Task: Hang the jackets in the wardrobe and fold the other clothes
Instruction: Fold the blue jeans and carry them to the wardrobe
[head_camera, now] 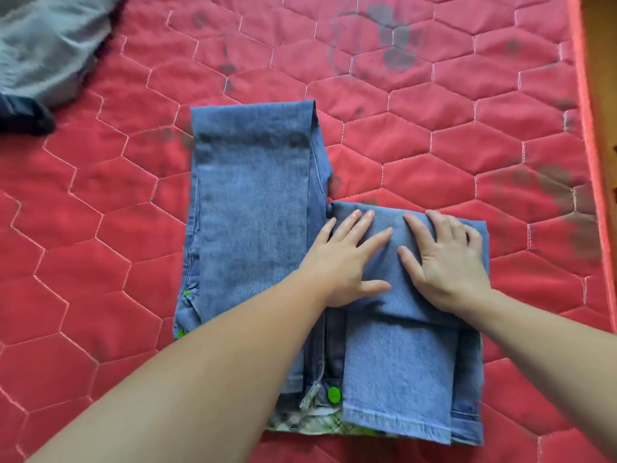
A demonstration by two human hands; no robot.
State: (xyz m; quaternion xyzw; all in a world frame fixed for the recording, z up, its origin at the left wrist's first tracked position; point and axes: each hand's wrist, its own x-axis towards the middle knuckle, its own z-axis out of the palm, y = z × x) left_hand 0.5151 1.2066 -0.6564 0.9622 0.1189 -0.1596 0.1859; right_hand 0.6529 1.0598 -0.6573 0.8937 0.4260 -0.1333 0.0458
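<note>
A pair of blue jeans lies on the red quilted mattress. Its right leg is folded back toward the waistband, with the hem near the bottom of the view; the left leg stretches away from me. A green button shows at the waistband. My left hand lies flat with spread fingers on the fold of the right leg. Beside it, my right hand presses flat on the same fold.
A grey garment is heaped at the top left with a dark cloth below it. The mattress edge runs down the right side, with brown floor beyond. Dark stains mark the quilt.
</note>
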